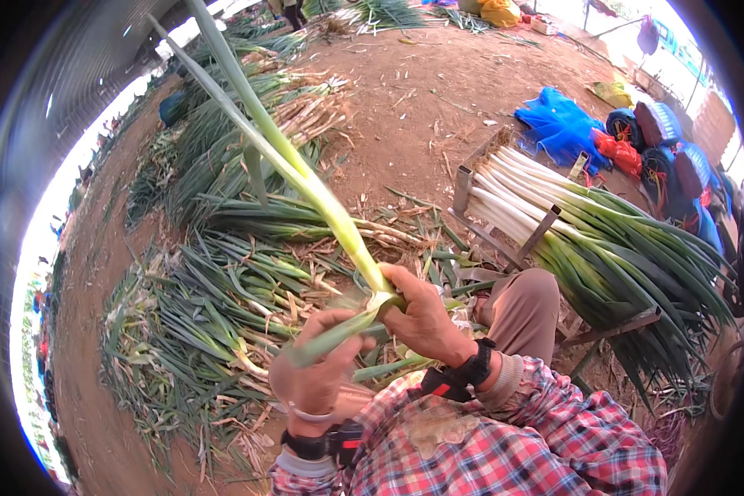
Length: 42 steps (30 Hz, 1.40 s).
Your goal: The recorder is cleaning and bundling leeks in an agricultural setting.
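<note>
A large green onion (339, 219) slants up and away to the left, its green leaves reaching the top of the view. My right hand (426, 318) is closed around its pale lower stalk, thumb on top. One outer leaf (339, 337) is bent back from the stalk toward me. My left hand (314, 364), somewhat smeared by motion, has its fingers curled at this leaf and appears to grip it. The root end is hidden by my right hand. Both wrists wear dark bands.
Loose green onions and stripped leaves (198, 331) cover the ground at left, with more piles (231, 149) behind. At right, a metal rack (537, 231) holds a stack of green onions with white stalks (504, 186). Beyond lie a blue sheet (554, 124) and rolled bundles (657, 169).
</note>
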### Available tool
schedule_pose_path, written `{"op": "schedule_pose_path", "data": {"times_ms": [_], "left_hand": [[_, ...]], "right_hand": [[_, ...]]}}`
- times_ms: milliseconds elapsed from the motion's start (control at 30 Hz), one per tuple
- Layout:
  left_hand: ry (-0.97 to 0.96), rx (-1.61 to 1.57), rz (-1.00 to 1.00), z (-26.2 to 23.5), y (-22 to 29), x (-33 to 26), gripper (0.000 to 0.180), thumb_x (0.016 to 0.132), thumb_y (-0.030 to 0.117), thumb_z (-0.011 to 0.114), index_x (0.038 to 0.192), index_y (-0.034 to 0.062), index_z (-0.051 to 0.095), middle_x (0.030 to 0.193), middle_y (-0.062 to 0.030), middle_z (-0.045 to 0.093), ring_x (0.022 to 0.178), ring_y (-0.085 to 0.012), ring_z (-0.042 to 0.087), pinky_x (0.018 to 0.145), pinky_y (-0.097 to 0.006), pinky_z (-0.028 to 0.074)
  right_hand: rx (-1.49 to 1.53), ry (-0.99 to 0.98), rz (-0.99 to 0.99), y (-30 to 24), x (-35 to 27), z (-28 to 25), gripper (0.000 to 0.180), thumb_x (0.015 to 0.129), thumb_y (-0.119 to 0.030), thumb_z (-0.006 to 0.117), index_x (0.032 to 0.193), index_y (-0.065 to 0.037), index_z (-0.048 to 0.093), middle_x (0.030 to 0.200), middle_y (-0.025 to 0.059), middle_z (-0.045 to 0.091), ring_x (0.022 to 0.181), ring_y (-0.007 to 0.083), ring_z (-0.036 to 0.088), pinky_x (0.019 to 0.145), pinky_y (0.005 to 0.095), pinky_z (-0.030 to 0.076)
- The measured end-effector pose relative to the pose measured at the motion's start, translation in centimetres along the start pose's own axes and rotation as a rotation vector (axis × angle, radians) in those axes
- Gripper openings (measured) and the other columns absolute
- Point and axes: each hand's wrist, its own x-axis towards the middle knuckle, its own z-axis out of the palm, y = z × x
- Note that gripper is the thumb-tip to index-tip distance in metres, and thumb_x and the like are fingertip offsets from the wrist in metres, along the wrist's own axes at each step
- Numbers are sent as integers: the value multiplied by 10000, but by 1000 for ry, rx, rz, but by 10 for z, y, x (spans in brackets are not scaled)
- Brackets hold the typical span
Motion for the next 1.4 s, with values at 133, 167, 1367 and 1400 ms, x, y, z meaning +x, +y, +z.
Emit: {"op": "schedule_pose_path", "data": {"times_ms": [133,167,1367,1400], "left_hand": [[112,-216,-36,-33,-35,40,374,983,339,494,1163,12,518,1055,-94,598,924,-189,621,831,-318,513],[142,-344,53,-27,-35,48,435,995,403,435,1202,29,516,1113,-104,600,1024,-214,602,908,-359,485],[-25,-284,292,-33,32,59,471,1000,288,449,1293,-80,452,1355,-206,476,1203,-264,521,1049,-392,380],[-49,-236,309,-31,32,61,474,1000,295,447,1291,-78,452,1331,-199,500,1182,-254,533,1043,-390,387]], "right_hand": [[329,-274,242,-20,-7,-6,418,849,-69,641,1239,-21,497,824,42,573,653,79,539,576,255,446],[443,-357,320,-22,-9,-3,424,854,-77,644,1247,-26,495,814,27,561,635,59,522,558,245,434],[629,-427,135,-19,63,52,310,833,-119,684,1077,24,558,1007,47,604,920,118,578,833,280,474],[627,-430,137,-19,64,50,310,833,-119,684,1077,24,558,1007,47,604,920,118,578,833,280,474]]}}
